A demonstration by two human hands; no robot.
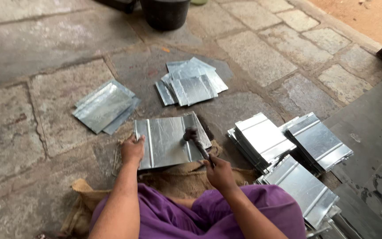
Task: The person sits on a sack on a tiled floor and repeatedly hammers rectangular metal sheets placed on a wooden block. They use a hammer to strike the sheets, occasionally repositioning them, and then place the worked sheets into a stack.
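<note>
While I sit cross-legged on the stone floor (32, 132), my left hand (132, 149) presses down on the near left edge of the metal sheet (166, 140) in front of me, fingers curled over its rim. My right hand (219, 172) is closed around the handle of a hammer (196, 140), whose dark head rests on the sheet's right part, touching a raised fold there. The sheet lies on a piece of burlap sacking (186, 179), just beyond my knees and purple garment (208, 212).

Other things ring this spot. At ten o'clock from the sheet lies a small stack of flat sheets (105, 106), well apart from my left hand. At twelve o'clock sits a looser pile of smaller sheets (192, 84), fanned over one another. At three o'clock, near my right hand, stand two thicker stacks of ribbed sheets (261, 139) and (318, 141), and at five o'clock one more ribbed sheet (303, 190) leans beside my right knee. Farther off at twelve o'clock stands a black bucket (165, 13) (only its lower part shows).

Nothing lies between my hands and the sheet. The metal is thin, grey and shiny, with straight pressed ridges running along its length; the floor is rough, irregular slabs with dark joints; the sacking is coarse, brown and frayed.
</note>
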